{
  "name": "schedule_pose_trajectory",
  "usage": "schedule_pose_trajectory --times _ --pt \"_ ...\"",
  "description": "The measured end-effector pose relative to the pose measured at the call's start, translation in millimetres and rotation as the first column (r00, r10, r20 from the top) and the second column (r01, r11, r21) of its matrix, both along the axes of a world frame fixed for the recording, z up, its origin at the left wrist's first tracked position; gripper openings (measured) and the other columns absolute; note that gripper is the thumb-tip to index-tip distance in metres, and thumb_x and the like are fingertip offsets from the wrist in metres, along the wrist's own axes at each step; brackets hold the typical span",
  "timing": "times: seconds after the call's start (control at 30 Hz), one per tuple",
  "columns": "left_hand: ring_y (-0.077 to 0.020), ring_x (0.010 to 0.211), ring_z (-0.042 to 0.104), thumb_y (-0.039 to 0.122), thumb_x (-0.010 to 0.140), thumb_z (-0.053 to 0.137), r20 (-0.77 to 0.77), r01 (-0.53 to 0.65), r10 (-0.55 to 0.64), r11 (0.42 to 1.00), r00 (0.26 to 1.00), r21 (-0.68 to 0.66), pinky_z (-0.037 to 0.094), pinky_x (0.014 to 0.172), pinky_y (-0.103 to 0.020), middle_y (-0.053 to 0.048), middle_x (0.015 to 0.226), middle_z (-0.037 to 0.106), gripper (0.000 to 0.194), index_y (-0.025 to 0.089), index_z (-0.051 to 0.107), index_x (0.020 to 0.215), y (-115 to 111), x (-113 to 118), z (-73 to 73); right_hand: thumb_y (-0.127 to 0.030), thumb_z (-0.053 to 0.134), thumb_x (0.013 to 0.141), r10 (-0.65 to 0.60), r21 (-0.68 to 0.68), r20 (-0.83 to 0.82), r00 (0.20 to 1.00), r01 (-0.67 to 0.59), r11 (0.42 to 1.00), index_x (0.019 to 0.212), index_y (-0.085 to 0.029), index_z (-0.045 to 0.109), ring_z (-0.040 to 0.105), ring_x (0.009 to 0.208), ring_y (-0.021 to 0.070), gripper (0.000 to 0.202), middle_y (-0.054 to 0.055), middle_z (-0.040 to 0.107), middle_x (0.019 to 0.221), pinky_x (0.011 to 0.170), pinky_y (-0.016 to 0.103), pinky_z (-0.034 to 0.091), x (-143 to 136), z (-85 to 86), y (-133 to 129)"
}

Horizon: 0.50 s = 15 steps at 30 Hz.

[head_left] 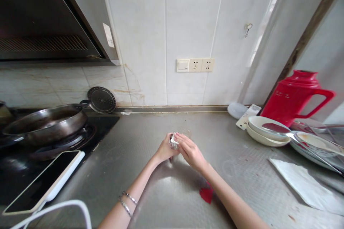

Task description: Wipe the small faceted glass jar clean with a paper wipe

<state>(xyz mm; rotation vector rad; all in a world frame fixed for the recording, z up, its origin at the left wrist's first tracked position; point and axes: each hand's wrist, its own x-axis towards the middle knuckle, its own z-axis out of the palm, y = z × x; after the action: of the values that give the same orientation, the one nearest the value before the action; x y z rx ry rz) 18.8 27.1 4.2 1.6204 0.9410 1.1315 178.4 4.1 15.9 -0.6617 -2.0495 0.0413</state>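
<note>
Both hands meet over the middle of the steel counter (150,128). My left hand (163,149) is closed around a small, shiny, silvery object (173,143), too small to name. My right hand (189,149) lies against it from the other side, its fingers together and pressing a bit of white material (173,137) on its top. The fingers hide most of the object. A small red piece (206,193) lies on the counter beside my right forearm.
At left, a steel pan (67,125) sits on the black stove (16,171), with a phone (43,186) and white cable (77,203) nearer. At right are a red thermos (292,96), stacked bowls (266,137), plates (319,143) and a white paper sheet (303,182).
</note>
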Motion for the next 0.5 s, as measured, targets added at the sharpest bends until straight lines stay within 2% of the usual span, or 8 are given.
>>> schedule_pose_trajectory --times 0.1,0.2,0.3,0.4,0.47,0.5 --pt "-0.0165 0.084 0.062 0.018 0.058 0.076 0.01 0.0 -0.001 1.0 1.0 0.024 0.052 0.07 -0.027 -0.006 0.101 0.063 0.062 0.017 0.047 0.113 0.1 0.4 1.4 -0.016 0.039 0.094 0.006 0.005 -0.008 1.0 -0.006 1.0 0.13 -0.021 0.053 0.048 0.128 0.0212 0.038 0.009 0.058 0.131 0.108 0.045 0.04 -1.4 -2.5 0.7" --pt "-0.0169 0.086 0.062 0.019 0.059 0.075 0.016 0.015 -0.015 0.999 1.0 0.035 0.051 0.074 -0.028 -0.007 0.104 0.062 0.064 0.016 0.045 0.116 0.4 -0.7 0.8 -0.022 0.039 0.096 -0.054 -0.109 -0.142 0.988 0.039 0.993 0.127 -0.022 0.056 0.053 0.123 0.0218 0.036 0.009 0.061 0.127 0.105 0.042 0.043 -3.2 -4.0 2.2" --pt "-0.0177 0.088 0.061 0.02 0.059 0.075 -0.026 0.018 -0.016 0.999 1.0 0.05 0.05 0.077 -0.029 -0.008 0.107 0.061 0.064 0.015 0.045 0.116 0.6 -2.8 -0.6 -0.033 0.041 0.096 -0.159 -0.309 -0.263 0.952 0.073 0.948 0.117 -0.021 0.064 0.064 0.108 0.0241 0.034 0.009 0.069 0.115 0.093 0.038 0.051 -5.1 -2.2 3.3" --pt "-0.0185 0.09 0.061 0.021 0.06 0.075 -0.09 0.003 0.002 0.998 0.996 0.06 0.049 0.078 -0.03 -0.007 0.106 0.062 0.063 0.016 0.046 0.116 0.7 -4.5 -1.2 -0.042 0.04 0.095 -0.292 -0.474 -0.339 0.894 0.105 0.874 0.099 -0.015 0.071 0.07 0.085 0.0247 0.042 0.008 0.074 0.09 0.075 0.035 0.056 -6.4 0.3 4.3" --pt "-0.0183 0.089 0.061 0.021 0.06 0.076 -0.108 -0.001 0.008 0.998 0.994 0.062 0.049 0.078 -0.03 -0.007 0.106 0.062 0.063 0.016 0.046 0.116 1.1 -5.0 -1.2 -0.043 0.038 0.095 -0.366 -0.502 -0.387 0.847 0.14 0.854 0.095 -0.013 0.071 0.069 0.08 0.0239 0.045 0.008 0.073 0.084 0.071 0.034 0.056 -6.9 0.1 4.1" --pt "-0.0179 0.088 0.061 0.021 0.06 0.076 -0.106 0.002 0.005 0.998 0.994 0.059 0.049 0.078 -0.03 -0.007 0.106 0.062 0.063 0.016 0.046 0.116 1.5 -4.9 -1.1 -0.041 0.037 0.096 -0.368 -0.481 -0.397 0.841 0.151 0.864 0.098 -0.013 0.07 0.069 0.084 0.0238 0.043 0.008 0.073 0.088 0.074 0.034 0.056 -7.2 -0.7 3.6"
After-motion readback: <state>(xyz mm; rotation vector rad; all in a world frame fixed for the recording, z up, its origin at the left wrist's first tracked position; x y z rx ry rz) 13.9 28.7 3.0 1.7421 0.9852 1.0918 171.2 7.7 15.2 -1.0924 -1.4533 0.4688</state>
